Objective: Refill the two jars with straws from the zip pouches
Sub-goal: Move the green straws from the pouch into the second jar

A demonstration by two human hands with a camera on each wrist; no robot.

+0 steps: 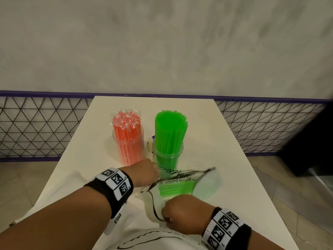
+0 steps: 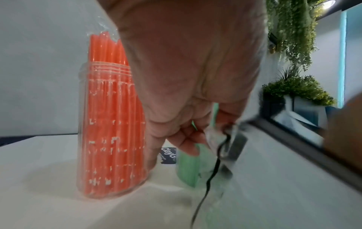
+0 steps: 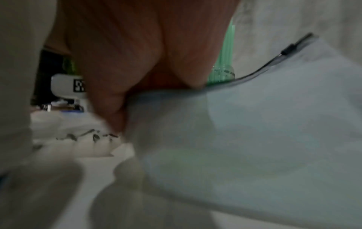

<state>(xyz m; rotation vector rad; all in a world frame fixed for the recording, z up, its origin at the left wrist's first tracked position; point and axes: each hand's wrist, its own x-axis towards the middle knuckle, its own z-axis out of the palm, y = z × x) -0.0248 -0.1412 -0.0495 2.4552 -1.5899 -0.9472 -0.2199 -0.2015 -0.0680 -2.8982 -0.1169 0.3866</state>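
Here both hands (image 1: 144, 171) (image 1: 182, 210) grip the zip pouch (image 1: 180, 184) holding green straws (image 1: 175, 189).

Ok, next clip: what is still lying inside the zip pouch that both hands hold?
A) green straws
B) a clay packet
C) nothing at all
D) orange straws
A: in the head view a short bundle of green straws shows through the clear zip pouch, which the left hand and right hand grip at its edges.
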